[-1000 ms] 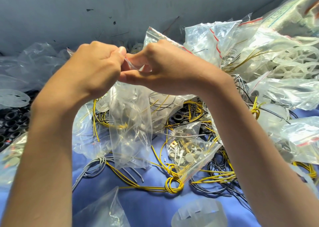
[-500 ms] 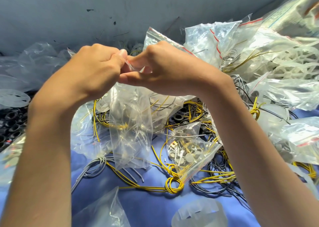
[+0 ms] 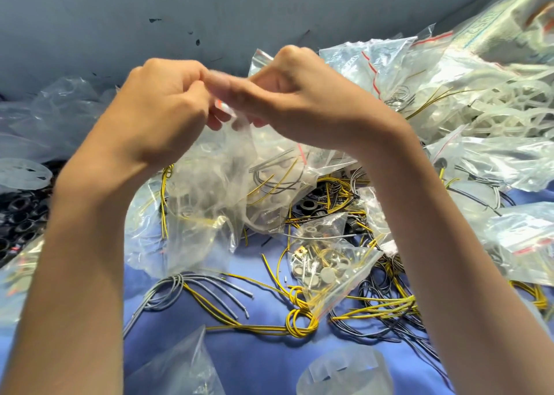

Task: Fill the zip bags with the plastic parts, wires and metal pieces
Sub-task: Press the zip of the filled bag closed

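A clear zip bag [image 3: 207, 202] hangs in the air over the blue cloth, blurred by motion. My left hand [image 3: 159, 112] and my right hand [image 3: 302, 103] meet at its top edge, and both pinch the strip with curled fingers. Below on the cloth lie a knotted bundle of yellow wires [image 3: 299, 322], a bundle of grey wires [image 3: 180, 286], and a small bag of metal pieces [image 3: 326, 271]. Black plastic rings [image 3: 311, 207] show among the wires behind the hanging bag.
Filled zip bags [image 3: 389, 64] with white plastic wheels [image 3: 491, 103] pile up at the right. More black rings [image 3: 18, 214] and empty bags sit at the left. A grey wall [image 3: 209, 10] stands close behind. White plastic discs [image 3: 344, 373] lie at the near edge.
The bag's body has swung and bunched up toward the right between the hands. Both hands have stayed pinched together at its top edge.
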Demonstrator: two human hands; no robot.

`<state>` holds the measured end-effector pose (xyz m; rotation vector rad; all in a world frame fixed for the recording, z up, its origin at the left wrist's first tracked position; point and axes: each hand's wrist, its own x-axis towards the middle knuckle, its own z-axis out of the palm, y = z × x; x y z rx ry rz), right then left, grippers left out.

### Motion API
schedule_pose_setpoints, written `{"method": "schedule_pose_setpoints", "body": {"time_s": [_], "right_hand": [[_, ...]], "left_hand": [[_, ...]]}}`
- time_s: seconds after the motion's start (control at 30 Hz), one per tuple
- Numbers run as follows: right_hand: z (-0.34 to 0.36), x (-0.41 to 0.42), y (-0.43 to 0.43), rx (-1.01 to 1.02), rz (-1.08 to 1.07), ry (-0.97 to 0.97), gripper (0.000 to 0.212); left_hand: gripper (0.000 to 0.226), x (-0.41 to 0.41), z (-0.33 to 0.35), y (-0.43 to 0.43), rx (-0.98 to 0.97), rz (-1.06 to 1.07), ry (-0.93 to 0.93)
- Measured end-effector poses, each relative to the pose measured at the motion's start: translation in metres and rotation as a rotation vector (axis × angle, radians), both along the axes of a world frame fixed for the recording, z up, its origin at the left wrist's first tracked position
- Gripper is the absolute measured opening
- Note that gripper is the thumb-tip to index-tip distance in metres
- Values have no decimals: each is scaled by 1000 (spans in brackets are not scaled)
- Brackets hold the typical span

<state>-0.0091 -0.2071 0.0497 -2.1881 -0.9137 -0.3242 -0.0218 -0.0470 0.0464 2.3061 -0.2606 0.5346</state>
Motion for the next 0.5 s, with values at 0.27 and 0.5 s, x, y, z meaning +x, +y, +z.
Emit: {"method": "schedule_pose_setpoints", "body": {"time_s": [0.27, 0.5], "right_hand": [[1, 14, -1, 248, -151, 106, 40], [2, 10, -14, 328, -37, 276, 14]], "left_hand": [[21, 0, -5, -23, -79, -114, -51], [10, -4, -5, -27, -151, -220, -13]]}}
